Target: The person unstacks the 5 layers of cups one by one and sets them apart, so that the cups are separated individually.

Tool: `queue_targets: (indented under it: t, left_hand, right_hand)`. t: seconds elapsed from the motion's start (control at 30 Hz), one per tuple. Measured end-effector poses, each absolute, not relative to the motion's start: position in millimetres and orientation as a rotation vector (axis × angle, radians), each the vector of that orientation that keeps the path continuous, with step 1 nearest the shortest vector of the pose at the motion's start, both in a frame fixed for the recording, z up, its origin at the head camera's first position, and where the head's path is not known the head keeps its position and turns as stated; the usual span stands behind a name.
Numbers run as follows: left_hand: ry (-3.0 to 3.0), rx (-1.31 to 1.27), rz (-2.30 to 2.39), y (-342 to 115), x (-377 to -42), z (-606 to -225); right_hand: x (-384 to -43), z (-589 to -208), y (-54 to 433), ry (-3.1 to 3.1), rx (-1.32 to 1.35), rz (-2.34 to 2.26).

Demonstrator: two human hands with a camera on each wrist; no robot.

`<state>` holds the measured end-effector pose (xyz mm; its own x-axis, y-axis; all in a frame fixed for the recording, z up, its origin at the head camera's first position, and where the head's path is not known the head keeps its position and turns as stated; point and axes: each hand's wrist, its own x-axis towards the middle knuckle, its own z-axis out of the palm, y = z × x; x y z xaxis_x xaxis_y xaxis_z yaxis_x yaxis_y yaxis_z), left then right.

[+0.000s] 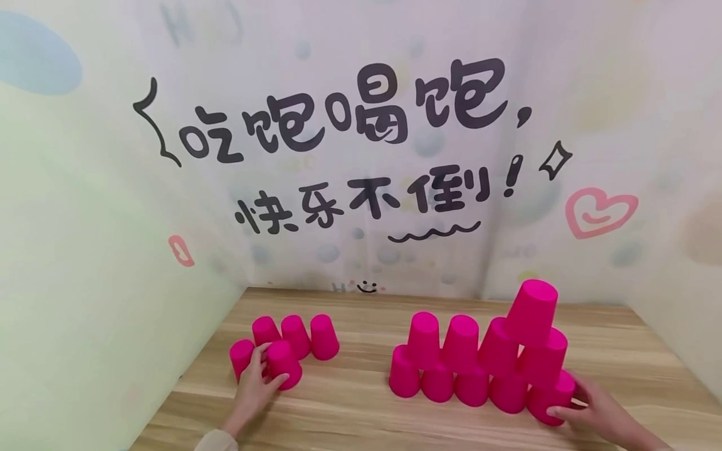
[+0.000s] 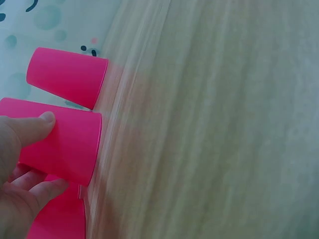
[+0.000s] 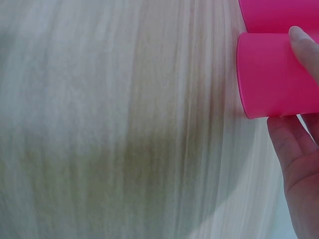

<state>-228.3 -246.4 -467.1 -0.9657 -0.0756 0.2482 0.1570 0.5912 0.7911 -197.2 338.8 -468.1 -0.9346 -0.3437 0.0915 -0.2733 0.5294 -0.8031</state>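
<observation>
On the left of the table, my left hand [image 1: 254, 387] holds an upside-down pink cup [image 1: 286, 365], thumb on one side and fingers on the other. The left wrist view shows that thumb lying across the held cup [image 2: 67, 144]. Several more upturned pink cups [image 1: 324, 338] stand behind and beside it. At the right, pink cups are stacked in stepped rows, with a single top cup [image 1: 533, 313] over the second row. My right hand [image 1: 600, 413] grips the rightmost bottom-row cup [image 1: 547, 398], its thumb in front. Its fingertips are partly hidden behind that cup.
The wood-grain table [image 1: 350, 407] runs between the two cup groups. Behind it hangs a pale printed backdrop [image 1: 361, 263] with dark lettering, and pale side panels [image 1: 84, 282] border the table.
</observation>
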Motion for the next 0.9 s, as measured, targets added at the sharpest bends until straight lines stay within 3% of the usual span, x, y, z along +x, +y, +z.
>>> queue_targets:
  t: [0.9]
  left_hand:
    - [-2.565,-0.119,-1.280,-252.9,-225.8,-464.0]
  right_hand:
    - [-196.0,-467.7,337.7,2.727,-0.515,-1.359]
